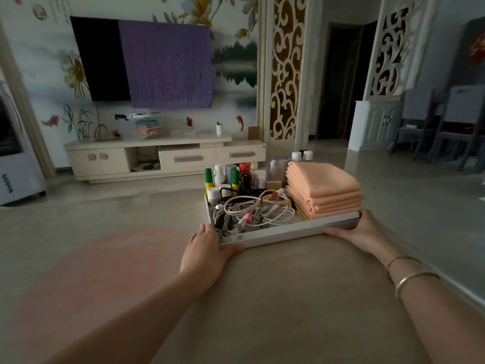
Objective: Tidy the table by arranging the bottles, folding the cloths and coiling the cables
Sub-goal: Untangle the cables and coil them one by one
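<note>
Tray point(286, 233) on table, left hand point(207, 248) & right hand point(360, 229) gripping its near corners. Cloths point(324, 189) folded, stacked at right — done; bottles point(231, 177) upright at back; cables point(256, 210) look tangled — coiling left.

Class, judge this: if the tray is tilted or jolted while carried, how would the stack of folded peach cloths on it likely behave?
The stack of folded peach cloths is probably soft and light. It overhangs the white tray rim, so layers might slide off sideways.

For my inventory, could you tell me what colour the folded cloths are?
Peach-orange cloths, clearest in the head view.
</note>
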Demonstrator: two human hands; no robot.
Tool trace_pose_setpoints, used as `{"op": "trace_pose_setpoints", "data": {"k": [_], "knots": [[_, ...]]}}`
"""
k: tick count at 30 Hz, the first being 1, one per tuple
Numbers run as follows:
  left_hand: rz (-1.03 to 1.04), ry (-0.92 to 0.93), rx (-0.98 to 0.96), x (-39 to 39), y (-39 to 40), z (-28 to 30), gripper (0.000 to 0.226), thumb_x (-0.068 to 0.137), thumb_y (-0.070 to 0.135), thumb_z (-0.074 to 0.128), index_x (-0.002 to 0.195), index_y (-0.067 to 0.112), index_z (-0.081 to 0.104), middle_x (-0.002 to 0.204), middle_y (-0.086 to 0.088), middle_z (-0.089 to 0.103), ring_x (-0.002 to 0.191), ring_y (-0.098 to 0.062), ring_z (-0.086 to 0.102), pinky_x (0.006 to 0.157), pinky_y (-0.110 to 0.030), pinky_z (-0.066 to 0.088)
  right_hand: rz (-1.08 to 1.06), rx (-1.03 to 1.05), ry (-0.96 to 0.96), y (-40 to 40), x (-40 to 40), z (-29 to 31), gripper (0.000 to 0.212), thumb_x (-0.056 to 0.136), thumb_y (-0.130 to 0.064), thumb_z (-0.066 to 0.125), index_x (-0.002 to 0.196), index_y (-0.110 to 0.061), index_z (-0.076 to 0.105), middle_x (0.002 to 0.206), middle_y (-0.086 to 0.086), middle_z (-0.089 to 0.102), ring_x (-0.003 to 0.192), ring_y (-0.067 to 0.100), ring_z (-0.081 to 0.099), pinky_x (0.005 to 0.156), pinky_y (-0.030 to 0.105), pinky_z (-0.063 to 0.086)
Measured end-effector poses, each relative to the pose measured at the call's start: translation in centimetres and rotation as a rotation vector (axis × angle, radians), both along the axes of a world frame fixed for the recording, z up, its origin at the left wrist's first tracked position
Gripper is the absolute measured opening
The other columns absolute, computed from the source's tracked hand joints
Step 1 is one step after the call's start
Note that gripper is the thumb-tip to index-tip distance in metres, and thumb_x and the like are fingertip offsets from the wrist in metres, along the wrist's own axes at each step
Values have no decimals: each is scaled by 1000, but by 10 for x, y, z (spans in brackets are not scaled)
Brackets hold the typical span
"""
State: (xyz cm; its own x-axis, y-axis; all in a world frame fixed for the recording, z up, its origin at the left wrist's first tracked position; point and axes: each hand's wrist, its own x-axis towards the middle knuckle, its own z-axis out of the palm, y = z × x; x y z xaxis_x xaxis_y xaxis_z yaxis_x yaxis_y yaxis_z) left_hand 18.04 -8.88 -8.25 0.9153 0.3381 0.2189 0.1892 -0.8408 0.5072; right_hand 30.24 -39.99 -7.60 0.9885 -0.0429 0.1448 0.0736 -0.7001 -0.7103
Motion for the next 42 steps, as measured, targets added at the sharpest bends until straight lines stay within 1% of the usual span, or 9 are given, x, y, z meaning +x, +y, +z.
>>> {"op": "trace_pose_setpoints", "data": {"k": [4, 10, 14, 22, 25, 27, 30, 34, 42], "knots": [[9, -3, 3, 16, -4, 0, 67, 78, 65, 61, 118, 13, 48, 135, -11, 51, 119, -29, 51, 92, -40, 47, 2, -21, 10, -2, 21, 1, 103, 31, -84, 72, 114, -26, 52, 115, -2, 63, 107, 24, 59, 93, 45, 49], [24, -21, -4, 37, -11, 1, 56, 79, 63, 62, 106, 16, 47, 126, -11, 56, 113, -30, 54, 86, -37, 46, -5, 6, 25, -7, 49, 0, 100, 38, -78, 76, 117, -24, 49, 118, -2, 61, 111, 25, 57, 94, 44, 48], [24, -37, -6, 48, -15, 2, 52, 78, 63, 63, 98, 19, 44, 115, -8, 58, 107, -29, 55, 80, -35, 44, 28, 55, 19, -10, 64, 0, 92, 38, -72, 80, 112, -24, 57, 112, -3, 64, 106, 22, 59, 93, 44, 49], [26, -36, 11, 68, -17, 3, 50, 78, 62, 63, 94, 20, 40, 111, -6, 57, 106, -27, 55, 73, -33, 41, 41, 104, -2, -13, 91, -6, 82, 41, -66, 85, 107, -24, 60, 103, -5, 66, 97, 19, 61, 83, 38, 52], [37, -32, 21, 71, -17, 3, 52, 77, 64, 63, 95, 21, 40, 111, -4, 58, 104, -26, 56, 70, -31, 39, 96, 133, -34, -14, 95, -5, 57, 47, -59, 87, 90, -29, 64, 90, -10, 68, 85, 11, 61, 65, 27, 46], [41, -36, 29, 73, -17, 3, 53, 77, 64, 63, 95, 21, 40, 111, -4, 58, 104, -25, 56, 70, -30, 39, 129, 155, -44, -13, 96, -4, 50, 50, -54, 88, 86, -30, 65, 86, -12, 68, 82, 7, 60, 60, 22, 42], [48, -44, 43, 73, -16, 3, 54, 76, 66, 63, 96, 20, 42, 108, -5, 59, 101, -26, 57, 69, -30, 39, 152, 169, -28, -12, 101, -5, 57, 49, -53, 89, 94, -28, 67, 91, -9, 69, 88, 12, 62, 67, 26, 47], [54, -42, 48, 74, -15, 3, 56, 76, 65, 63, 98, 17, 45, 108, -8, 60, 100, -28, 58, 70, -31, 40, 136, 180, 23, -12, 107, -5, 90, 42, -55, 90, 117, -17, 60, 111, 1, 65, 106, 21, 60, 96, 42, 49], [23, -48, 8, 77, -17, 1, 50, 80, 61, 62, 94, 17, 42, 108, -10, 57, 95, -28, 57, 69, -32, 41, 99, 236, 40, -11, 106, -4, 108, 28, -62, 88, 120, -15, 57, 114, 1, 65, 107, 22, 61, 96, 43, 50]]}}
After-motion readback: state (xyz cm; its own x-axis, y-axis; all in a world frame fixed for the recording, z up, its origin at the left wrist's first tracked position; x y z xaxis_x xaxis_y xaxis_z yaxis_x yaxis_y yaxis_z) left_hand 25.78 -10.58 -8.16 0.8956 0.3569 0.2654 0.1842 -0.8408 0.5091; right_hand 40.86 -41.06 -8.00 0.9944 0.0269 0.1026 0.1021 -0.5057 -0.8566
